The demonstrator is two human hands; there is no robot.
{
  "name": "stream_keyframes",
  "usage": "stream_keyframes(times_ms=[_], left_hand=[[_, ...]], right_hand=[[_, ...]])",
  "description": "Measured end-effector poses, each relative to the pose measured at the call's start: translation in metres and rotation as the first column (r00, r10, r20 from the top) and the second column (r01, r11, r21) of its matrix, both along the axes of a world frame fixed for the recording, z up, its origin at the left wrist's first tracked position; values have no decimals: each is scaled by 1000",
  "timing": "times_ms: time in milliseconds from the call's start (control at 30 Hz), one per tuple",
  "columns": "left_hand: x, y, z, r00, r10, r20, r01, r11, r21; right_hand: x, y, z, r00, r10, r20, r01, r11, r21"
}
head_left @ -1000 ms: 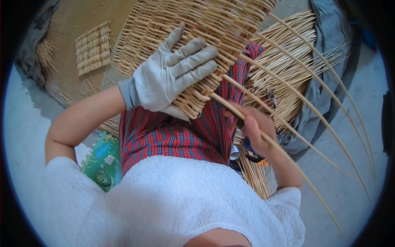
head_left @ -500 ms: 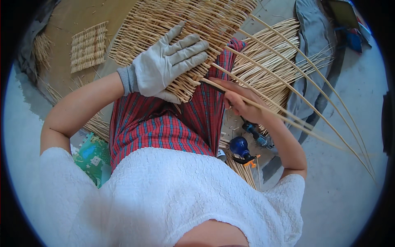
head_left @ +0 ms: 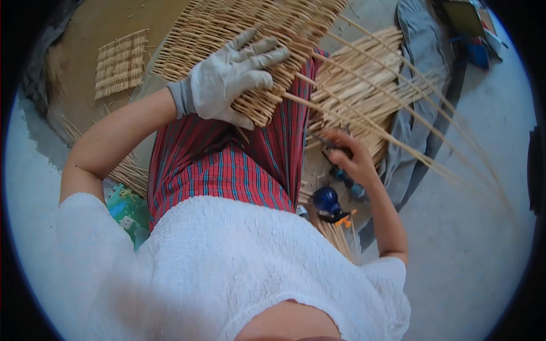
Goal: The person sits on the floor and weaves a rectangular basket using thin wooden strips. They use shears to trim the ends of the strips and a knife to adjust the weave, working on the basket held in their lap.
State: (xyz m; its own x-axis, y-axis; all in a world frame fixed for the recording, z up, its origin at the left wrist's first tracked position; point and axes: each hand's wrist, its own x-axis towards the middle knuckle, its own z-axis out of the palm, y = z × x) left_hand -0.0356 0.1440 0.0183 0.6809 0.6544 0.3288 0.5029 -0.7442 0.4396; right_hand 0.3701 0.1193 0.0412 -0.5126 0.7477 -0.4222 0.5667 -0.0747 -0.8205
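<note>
A woven wicker panel (head_left: pixel 199 45) lies slanting over my lap, with long loose rods (head_left: pixel 364 119) running out from its right edge. My left hand (head_left: pixel 227 79), in a whitish work glove, holds its near side: the fingers rest across the weave and the thumb lies by the near edge. My right hand (head_left: pixel 352 156) is bare and is off the panel, to its lower right. Its fingers are closed round a dark, slim hand tool (head_left: pixel 327 141); blur hides the tool's exact kind.
A bundle of cut rods (head_left: pixel 358 74) lies on grey cloth (head_left: pixel 424 40) to the right. Below my right hand are a blue spray bottle (head_left: pixel 326 200) and a teal power tool (head_left: pixel 354 188). A small woven square (head_left: pixel 120 63) lies at the far left. A green mat (head_left: pixel 126 211) shows beside my lap.
My right hand has drawn back from the panel's lower right corner, with the dark tool in it. The loose rods are swaying. My left fingers have bent a little more.
</note>
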Motion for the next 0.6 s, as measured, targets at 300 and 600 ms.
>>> stream_keyframes(times_ms=[300,600], left_hand=[[1,-1,-6,999,-2,37,1,1000,21],[0,-3,-7,998,14,-61,-11,999,50]], right_hand=[[-40,-59,-21,891,-249,-380,335,925,181],[-38,-69,20,998,51,-38,-52,999,-5]])
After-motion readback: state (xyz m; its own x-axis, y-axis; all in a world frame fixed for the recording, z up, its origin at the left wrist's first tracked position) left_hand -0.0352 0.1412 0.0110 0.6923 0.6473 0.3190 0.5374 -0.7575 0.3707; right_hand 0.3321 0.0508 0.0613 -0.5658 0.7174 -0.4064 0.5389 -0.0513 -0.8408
